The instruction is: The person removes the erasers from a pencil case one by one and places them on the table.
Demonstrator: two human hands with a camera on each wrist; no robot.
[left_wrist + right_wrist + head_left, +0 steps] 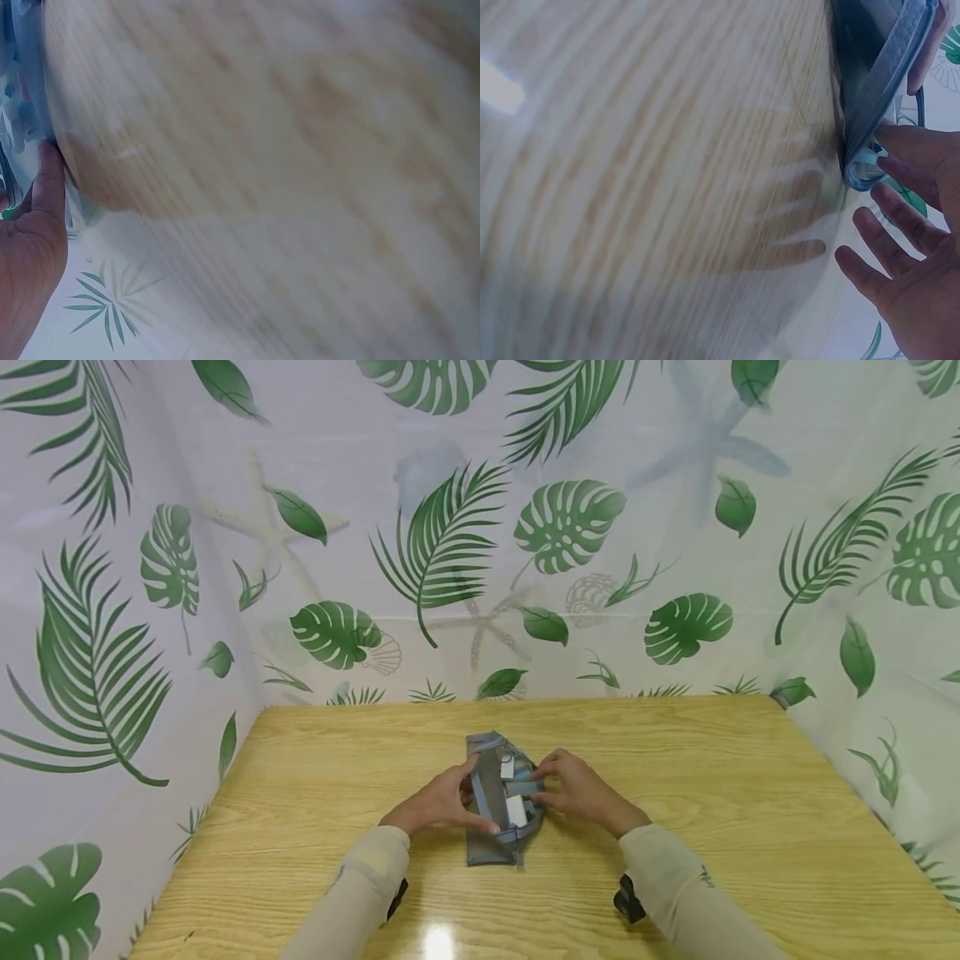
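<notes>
A grey-blue zipper pouch (pixel 487 850) lies on the table with its mouth spread wide. My left hand (pixel 438 802) grips its left side, the thumb along the near end of the opening. Inside show a white block (pixel 517 811), a smaller white piece (pixel 507 767) with a ring at its top, and a light-blue strip (pixel 522 788). My right hand (pixel 581 789) reaches in over the right rim and pinches the strip's end between thumb and forefinger. In the right wrist view its other fingers (pixel 866 274) spread outside the pouch (pixel 892 79).
The wood-grain table (pixel 315 760) extends around the pouch on all sides. A leaf-patterned white cloth (pixel 465 668) hangs behind it and along both sides. Dark wrist straps (pixel 628 900) show under the sleeves.
</notes>
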